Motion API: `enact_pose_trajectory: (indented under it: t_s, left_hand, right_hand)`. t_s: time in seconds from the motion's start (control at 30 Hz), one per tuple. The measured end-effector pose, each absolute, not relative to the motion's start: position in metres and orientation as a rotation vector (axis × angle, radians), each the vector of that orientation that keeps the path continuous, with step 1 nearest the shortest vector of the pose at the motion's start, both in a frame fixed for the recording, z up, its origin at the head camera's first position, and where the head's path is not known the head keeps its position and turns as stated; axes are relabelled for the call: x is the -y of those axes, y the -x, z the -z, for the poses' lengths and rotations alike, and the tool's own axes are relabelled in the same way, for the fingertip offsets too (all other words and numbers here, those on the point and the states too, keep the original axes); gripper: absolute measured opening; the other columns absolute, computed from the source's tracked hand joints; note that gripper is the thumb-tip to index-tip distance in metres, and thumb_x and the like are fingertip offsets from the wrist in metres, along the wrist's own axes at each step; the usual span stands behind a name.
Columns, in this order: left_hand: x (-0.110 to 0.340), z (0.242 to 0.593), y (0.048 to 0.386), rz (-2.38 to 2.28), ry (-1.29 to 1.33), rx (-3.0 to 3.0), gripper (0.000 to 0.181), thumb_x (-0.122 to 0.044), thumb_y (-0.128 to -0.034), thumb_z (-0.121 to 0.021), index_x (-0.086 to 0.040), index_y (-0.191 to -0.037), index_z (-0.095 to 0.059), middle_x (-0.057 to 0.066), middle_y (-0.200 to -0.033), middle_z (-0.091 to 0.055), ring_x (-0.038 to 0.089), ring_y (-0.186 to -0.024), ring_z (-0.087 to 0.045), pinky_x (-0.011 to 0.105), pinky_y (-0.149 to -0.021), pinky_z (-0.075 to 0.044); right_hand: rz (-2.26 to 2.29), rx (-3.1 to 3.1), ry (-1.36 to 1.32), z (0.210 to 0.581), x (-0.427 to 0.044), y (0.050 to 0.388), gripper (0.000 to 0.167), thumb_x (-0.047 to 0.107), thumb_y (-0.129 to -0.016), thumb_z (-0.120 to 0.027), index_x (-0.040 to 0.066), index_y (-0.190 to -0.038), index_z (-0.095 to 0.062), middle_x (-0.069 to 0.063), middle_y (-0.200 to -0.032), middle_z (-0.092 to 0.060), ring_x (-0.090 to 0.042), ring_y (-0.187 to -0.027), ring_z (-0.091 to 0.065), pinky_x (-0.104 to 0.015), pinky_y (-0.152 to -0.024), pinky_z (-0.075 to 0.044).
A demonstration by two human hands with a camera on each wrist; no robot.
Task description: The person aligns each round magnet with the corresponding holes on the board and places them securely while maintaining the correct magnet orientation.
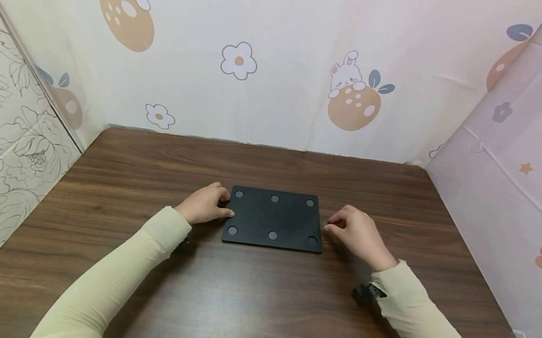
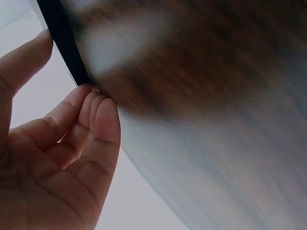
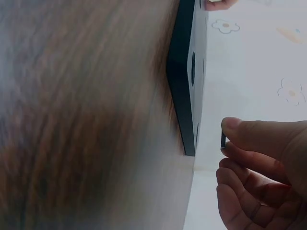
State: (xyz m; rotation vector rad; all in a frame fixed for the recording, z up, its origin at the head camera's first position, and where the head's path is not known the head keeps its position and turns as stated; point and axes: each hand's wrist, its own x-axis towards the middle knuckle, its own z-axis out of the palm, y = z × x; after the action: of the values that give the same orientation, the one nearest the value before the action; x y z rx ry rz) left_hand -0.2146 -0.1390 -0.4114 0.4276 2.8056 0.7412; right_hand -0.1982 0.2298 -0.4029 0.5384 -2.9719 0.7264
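Observation:
A flat black board (image 1: 272, 218) lies on the table in the head view, with round recesses along its front and back edges. Grey discs (image 1: 275, 198) fill several of them; the front right recess (image 1: 312, 240) looks dark and bare. My left hand (image 1: 205, 204) holds the board's left edge, thumb and curled fingers against it, as the left wrist view also shows. Just off the right edge, my right hand (image 1: 358, 233) pinches a small thin disc (image 3: 223, 140) between thumb and index finger. That disc is seen edge-on in the right wrist view, apart from the board.
The brown wood-grain table (image 1: 246, 300) runs back to a patterned cloth (image 1: 279, 97). Similar hangings stand along the left and right sides. A dark wrist device (image 1: 368, 293) shows under the right sleeve.

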Motion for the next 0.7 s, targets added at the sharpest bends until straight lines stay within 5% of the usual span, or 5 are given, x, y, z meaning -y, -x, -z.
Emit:
enact_pose_trajectory:
  t_s: [0.7]
  left_hand:
    - [0.14,0.412,0.215,-0.741,-0.436,-2.81,0.048,-0.029,-0.0881,-0.074,0.001,-0.123,-0.062,0.013,-0.121,-0.058,0.028,-0.113,-0.06,0.044,-0.1,-0.049]
  right_hand:
    - [-0.689,2.999,-0.69,0.408,-0.214,0.189,0.009,0.018,-0.084,-0.077,0.011,-0.09,-0.077,0.002,-0.086,-0.063,-0.008,-0.073,-0.06,-0.028,-0.064,-0.052]
